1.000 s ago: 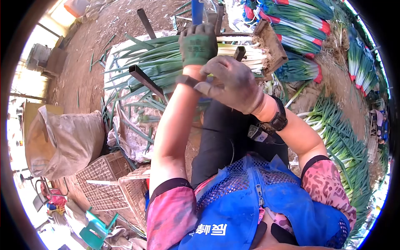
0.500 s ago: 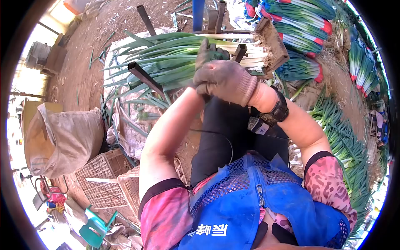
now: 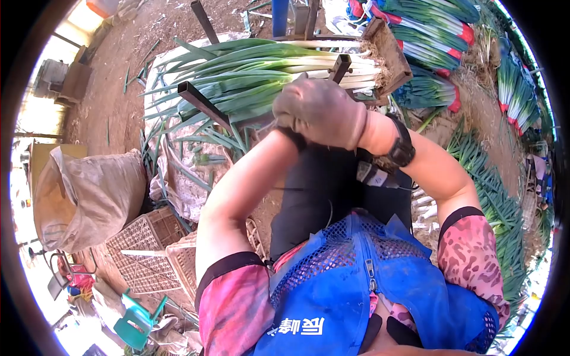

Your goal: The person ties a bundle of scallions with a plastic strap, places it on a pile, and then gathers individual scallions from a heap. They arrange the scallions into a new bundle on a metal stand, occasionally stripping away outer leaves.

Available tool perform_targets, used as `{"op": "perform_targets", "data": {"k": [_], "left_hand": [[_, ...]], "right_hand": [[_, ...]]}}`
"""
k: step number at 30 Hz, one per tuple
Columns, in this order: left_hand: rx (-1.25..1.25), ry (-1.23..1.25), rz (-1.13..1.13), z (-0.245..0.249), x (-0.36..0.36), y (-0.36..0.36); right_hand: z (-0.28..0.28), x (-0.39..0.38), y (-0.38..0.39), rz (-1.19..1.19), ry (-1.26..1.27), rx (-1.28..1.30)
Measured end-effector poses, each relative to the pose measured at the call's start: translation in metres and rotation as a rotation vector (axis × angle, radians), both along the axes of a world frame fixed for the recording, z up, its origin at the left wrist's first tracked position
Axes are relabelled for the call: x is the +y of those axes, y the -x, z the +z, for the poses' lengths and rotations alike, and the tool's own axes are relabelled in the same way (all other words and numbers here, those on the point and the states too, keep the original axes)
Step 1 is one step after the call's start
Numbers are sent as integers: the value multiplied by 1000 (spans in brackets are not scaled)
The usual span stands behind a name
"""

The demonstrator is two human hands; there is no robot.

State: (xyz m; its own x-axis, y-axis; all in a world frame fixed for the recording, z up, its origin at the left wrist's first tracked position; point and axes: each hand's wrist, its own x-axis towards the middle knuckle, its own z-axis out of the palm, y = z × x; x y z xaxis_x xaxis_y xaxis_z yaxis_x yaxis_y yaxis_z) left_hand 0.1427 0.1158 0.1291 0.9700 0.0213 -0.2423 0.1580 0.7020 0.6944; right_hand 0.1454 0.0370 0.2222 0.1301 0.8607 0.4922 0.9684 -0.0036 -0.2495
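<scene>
Right grip [image 3: 320, 113] curled over left wrist [image 3: 290, 139]; left grip hidden behind it, so cannot tell if either is clenched or released. Green onions [image 3: 249, 68] lie just beyond both grips, roots farther right beside upright board [image 3: 399, 66]. Risks: right of 2 near metal posts [image 3: 339, 70], just beyond right grip, could snag glove [image 3: 347, 118] or bruise knuckles; careless forward push could crease nearest leaves.
</scene>
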Motion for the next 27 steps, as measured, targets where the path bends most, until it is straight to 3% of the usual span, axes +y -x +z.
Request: {"op": "perform_targets", "data": {"k": [5,8,13,20,23,26,27], "left_hand": [[-2,-6,-11,2,-9,1],[7,-3,-16,2,-12,4],[21,29,-16,-1,-5,10],[34,48,-18,-2,2,14],[33,49,-19,-2,-1,15],[31,45,-10,-1,-2,15],[31,46,-6,0,-1,14]], "right_hand": [[-13,6,-25,-206,-60,-165],[-4,12,-23,-170,55,-52],[2,-8,-11,10,22,66],[7,-17,4,7,102,56],[4,-3,-8,-125,200,51],[21,9,6,-169,628,266],[11,7,6,-92,497,234]]}}
